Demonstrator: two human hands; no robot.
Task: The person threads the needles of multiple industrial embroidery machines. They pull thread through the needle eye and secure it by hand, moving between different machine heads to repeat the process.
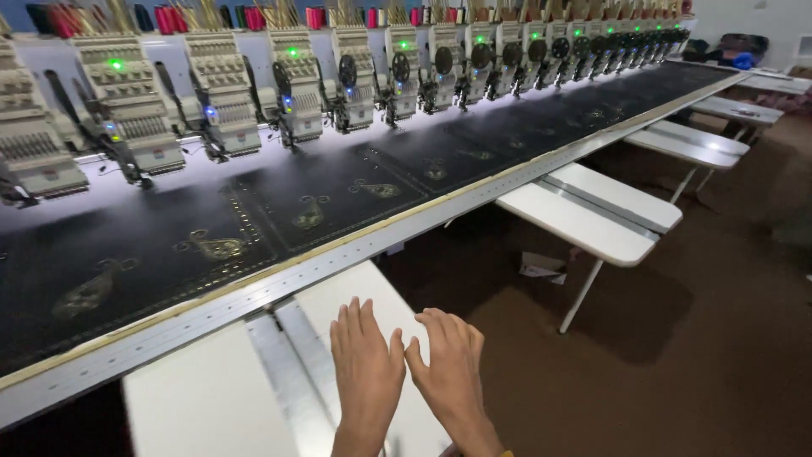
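Head view, looking down: left hand (365,372) and right hand (448,372) stretched forward side by side, palms down, fingers straight and close together, thumbs almost touching, both released and grasping nothing. Fingertips aimed away from the body toward the long machine, wrists at the lower edge of the picture. Flat over a white bench (220,398) with a grey metal strip (288,364) running along it, just short of the pale metal rail (254,296) at the near edge of the machine bed; contact with the bench surface not clear. Beyond the rail, black fabric (152,254) stretched flat along the bed, long axis running from the near left corner to the far right corner, gold embroidered motifs (216,245) spaced along it. Above the fabric, a row of embroidery heads (220,93) with green lights, receding the same way. More white side benches (592,220) jutting out from the rail over a brown floor (677,355).
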